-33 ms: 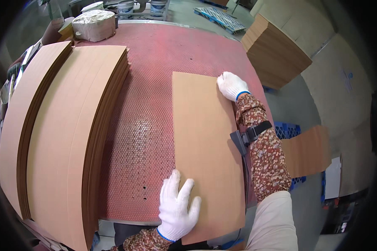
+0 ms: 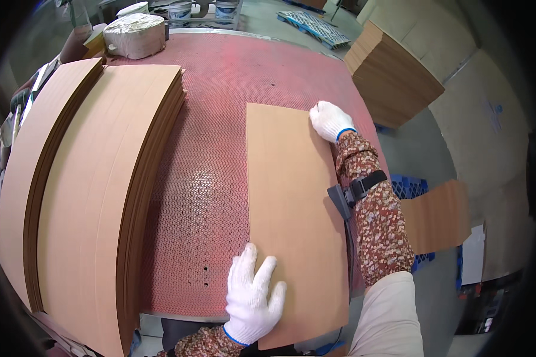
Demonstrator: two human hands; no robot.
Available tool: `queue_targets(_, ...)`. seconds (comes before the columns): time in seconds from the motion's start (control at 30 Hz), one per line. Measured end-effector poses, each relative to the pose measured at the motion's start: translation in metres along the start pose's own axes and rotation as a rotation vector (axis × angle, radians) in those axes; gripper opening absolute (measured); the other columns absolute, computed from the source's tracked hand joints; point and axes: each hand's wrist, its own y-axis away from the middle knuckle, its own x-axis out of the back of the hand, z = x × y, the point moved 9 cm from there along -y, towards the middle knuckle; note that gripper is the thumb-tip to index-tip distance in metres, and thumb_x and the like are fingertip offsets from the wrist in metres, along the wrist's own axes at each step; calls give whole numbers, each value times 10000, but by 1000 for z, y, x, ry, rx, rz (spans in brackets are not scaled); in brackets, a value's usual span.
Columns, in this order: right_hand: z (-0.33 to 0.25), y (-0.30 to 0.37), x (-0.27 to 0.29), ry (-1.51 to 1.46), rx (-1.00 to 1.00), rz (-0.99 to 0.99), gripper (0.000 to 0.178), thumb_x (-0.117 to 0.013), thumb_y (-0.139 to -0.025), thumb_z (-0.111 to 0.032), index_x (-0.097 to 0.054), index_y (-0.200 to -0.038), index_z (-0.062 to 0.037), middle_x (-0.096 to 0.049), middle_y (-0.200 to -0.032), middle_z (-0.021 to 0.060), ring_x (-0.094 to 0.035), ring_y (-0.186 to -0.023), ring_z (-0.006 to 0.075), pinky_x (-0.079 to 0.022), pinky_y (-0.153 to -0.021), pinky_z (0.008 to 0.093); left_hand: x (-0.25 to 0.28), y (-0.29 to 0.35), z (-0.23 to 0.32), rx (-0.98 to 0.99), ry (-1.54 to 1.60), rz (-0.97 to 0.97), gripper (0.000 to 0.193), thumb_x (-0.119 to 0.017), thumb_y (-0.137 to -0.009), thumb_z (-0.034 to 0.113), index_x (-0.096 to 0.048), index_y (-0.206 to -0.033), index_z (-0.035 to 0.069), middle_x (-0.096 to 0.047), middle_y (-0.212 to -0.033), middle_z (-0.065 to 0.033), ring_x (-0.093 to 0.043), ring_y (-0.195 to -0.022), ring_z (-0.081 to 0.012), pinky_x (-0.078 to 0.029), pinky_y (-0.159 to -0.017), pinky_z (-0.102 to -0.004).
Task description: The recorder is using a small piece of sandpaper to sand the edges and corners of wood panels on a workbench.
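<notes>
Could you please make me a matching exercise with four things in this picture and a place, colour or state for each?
1. left hand
2. right hand
3. board
4. silvery bundle

A. light brown, rectangular
B. at the board's far right corner
C. by the pink surface's far left corner
D. spread at the board's near left edge

Pairs: 1-D, 2-B, 3-A, 4-C

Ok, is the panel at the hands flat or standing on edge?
Flat: the panel shows its broad face upward, the left hand spread at its left edge.
</notes>
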Motion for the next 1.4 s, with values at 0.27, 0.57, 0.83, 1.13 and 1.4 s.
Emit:
queue_targets(0.27,8,-40,2,77,100,-53,464,-471,-1035,-324,-766,-1206,-8,-709,-1331,276,-662,-1262,478,-532,-1079,566,-12,6,6,15,22,29,602,-835,-815,99,-659,-1386,32,-522,-1525,-371,-554,-1371,-527,-423,-1183,-630)
queue_targets(0.57,6,-10,-14,20,10,31,480,-468,-1056,-360,-728,-1247,-4,-728,-1289,289,-692,-1234,472,-550,-1047,572,-17,-19,-21,-6,44,91,538,-800,-827,48,-670,-1348,9,-541,-1513,-372,-562,-1367,-545,-429,-1203,-586)
queue_targets(0.83,-52,119,-13,-24,-51,-15,464,-441,-1071,-377,-721,-1192,-27,-747,-1212,304,-719,-1145,492,-562,-985,605,54,-21,-39,-37,32,90,453,-750,-890,61,-657,-1329,-4,-530,-1514,-358,-549,-1376,-518,-455,-1174,-550)
queue_targets(1.13,-46,258,-19,-14,-85,-3,428,-447,-1086,-398,-669,-1150,-38,-775,-1044,286,-755,-1004,491,-583,-889,624,44,-23,-44,-61,48,141,416,-710,-942,67,-655,-1341,-40,-515,-1545,-360,-529,-1423,-500,-440,-1215,-517)
queue_targets(1.4,-46,390,-30,26,34,-34,333,-457,-1103,-330,-646,-1065,-58,-718,-974,209,-757,-795,446,-598,-690,586,31,-20,-51,-32,24,93,412,-695,-967,105,-657,-1350,-41,-501,-1569,-347,-511,-1445,-485,-415,-1235,-505)
